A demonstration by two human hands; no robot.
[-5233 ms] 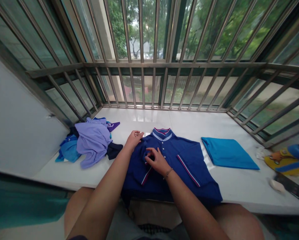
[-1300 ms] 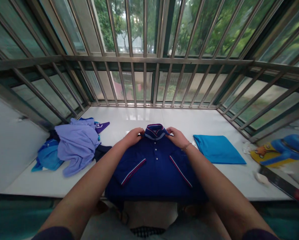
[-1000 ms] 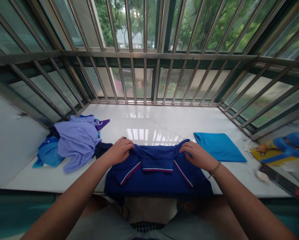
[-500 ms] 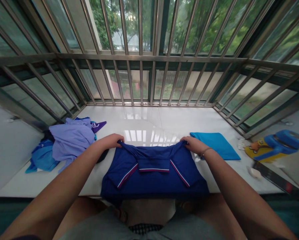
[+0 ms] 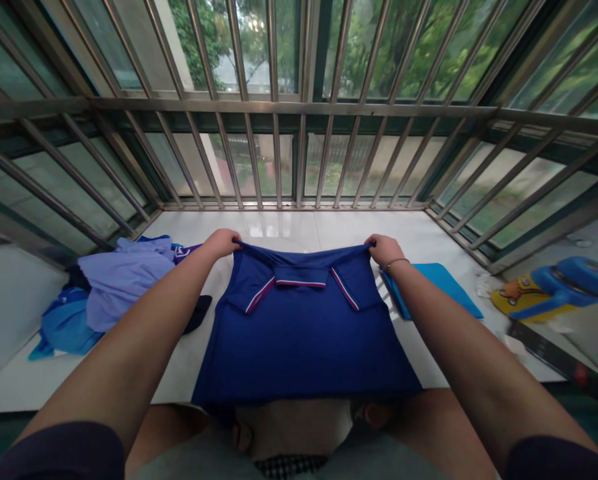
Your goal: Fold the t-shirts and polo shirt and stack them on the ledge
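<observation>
A navy polo shirt [image 5: 303, 340] is stretched across the white ledge in front of me, its collar and sleeves edged with red and white stripes. My left hand [image 5: 223, 244] pinches its far left corner, and my right hand [image 5: 385, 251] pinches the far right corner. Between them the far edge is taut with a slight sag. The shirt's near edge hangs at the front of the ledge. Beside my right forearm lies a folded bright blue cloth [image 5: 443, 290], partly hidden by that arm.
On the left sits a heap of clothes with a lavender garment [image 5: 129, 280] on top and a blue one [image 5: 71, 327] below. A blue and yellow bottle [image 5: 563, 287] and a dark flat box [image 5: 553, 353] stand at the right. Metal bars [image 5: 299, 107] close off the window.
Both my hands have moved away from me toward the window, drawing the shirt's far edge with them. More of the shirt's body now lies spread on the ledge.
</observation>
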